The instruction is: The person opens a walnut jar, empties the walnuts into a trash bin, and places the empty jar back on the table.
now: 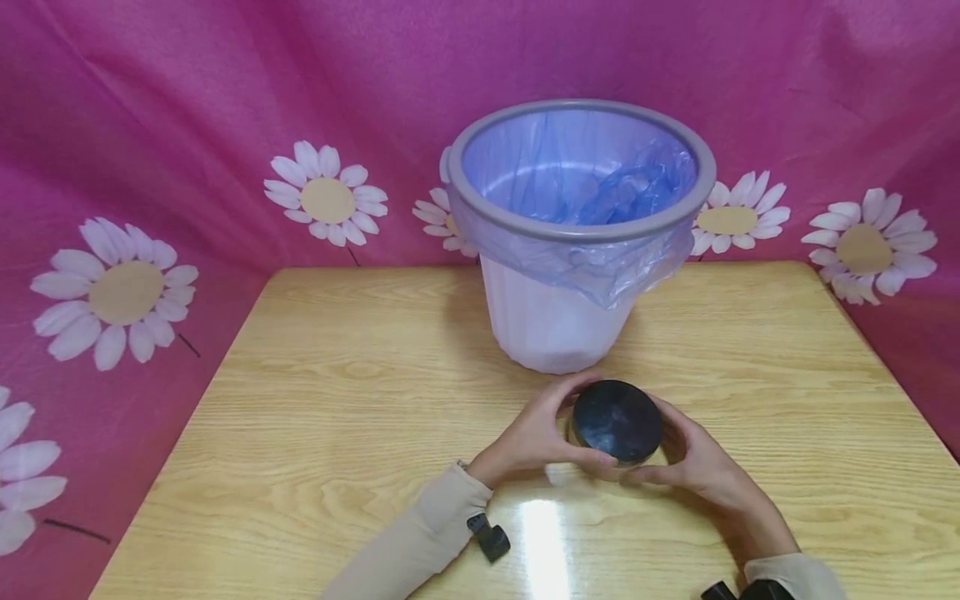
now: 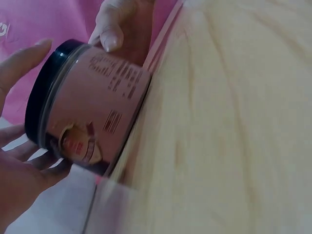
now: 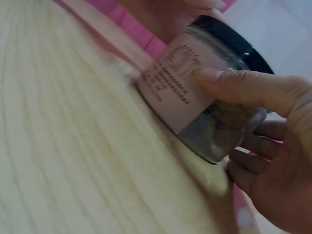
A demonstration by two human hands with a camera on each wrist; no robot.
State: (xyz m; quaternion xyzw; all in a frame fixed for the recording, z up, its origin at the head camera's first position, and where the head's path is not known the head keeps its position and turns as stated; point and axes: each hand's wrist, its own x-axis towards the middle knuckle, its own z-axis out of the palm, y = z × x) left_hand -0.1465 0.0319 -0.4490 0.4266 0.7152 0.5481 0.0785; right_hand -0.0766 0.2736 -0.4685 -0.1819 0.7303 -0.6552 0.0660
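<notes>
So the left hand point(image 1: 536, 433) has its grip curled round the left side of a short round jar point(image 1: 617, 421), thumb in front and fingers behind. The jar's clear-walled with a glossy black lid point(image 2: 36, 100) and a pinkish paper label point(image 3: 178, 83) covered in small print, and it sits on the shiny light wood-grain worktop point(image 1: 315, 417), just in front of the bin. The right hand point(image 1: 701, 462) has its grip wrapped round the other side, thumb point(image 3: 243, 85) pressed on the label. Behind stands a pale ribbed plastic bin point(image 1: 555, 321) with a grey rim, lined with a crinkly blue bag point(image 1: 600, 187). Pink daisy-print cloth point(image 1: 150, 167) hangs all around.
</notes>
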